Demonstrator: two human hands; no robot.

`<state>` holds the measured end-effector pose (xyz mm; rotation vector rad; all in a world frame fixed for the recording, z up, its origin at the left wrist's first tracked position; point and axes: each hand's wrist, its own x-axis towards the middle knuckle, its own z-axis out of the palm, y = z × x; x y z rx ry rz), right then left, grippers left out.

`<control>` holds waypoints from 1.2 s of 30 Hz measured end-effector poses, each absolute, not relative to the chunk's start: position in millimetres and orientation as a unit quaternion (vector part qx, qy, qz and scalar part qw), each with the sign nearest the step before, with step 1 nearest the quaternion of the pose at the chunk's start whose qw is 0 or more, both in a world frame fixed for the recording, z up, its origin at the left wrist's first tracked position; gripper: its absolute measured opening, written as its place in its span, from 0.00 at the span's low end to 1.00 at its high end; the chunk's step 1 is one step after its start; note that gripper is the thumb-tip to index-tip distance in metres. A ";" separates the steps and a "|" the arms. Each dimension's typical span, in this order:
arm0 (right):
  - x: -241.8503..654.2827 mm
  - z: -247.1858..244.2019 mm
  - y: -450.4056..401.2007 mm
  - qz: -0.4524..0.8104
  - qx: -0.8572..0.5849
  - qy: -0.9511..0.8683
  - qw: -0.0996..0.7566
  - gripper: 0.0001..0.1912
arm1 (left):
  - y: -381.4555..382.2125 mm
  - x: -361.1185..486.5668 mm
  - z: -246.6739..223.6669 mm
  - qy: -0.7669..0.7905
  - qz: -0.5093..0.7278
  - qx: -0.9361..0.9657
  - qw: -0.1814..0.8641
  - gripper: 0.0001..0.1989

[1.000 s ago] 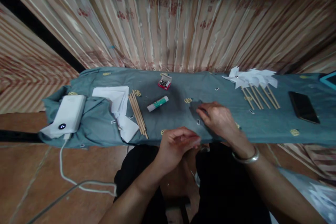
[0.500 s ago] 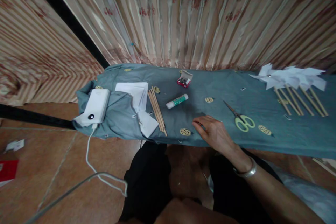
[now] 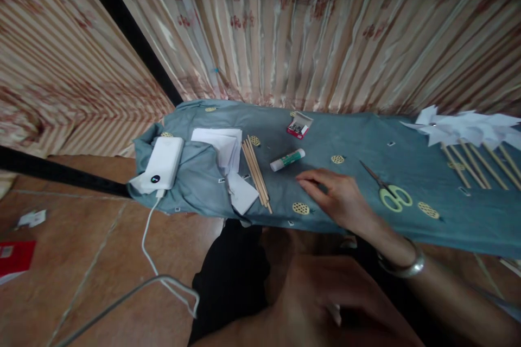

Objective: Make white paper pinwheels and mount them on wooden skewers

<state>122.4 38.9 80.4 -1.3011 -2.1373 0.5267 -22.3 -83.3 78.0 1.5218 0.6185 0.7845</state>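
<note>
Right hand (image 3: 344,201), fingers narrowly parted; left hand (image 3: 315,293), can't tell. Pinwheels (image 3: 476,129) right of fingers look finished; sticks (image 3: 255,172) leftward, unused.

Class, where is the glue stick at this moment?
In the head view, the glue stick lies just right of centre, between the wooden sticks and the right hand, below the open red box.

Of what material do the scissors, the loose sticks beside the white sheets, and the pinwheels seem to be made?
Scissors: blades probably metal, being dark, narrow and tapering; handles likely plastic, since they are evenly pale green. Loose sticks: apparently bare wood, judging by the matte tan colour. Pinwheels: vanes look like plain matte white paper, with sharp points.
</note>
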 end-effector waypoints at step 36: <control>162.4 25.1 18.9 0.155 -0.503 -0.809 0.260 0.16 | 78.4 -170.9 50.7 0.672 0.130 0.728 0.038 0.14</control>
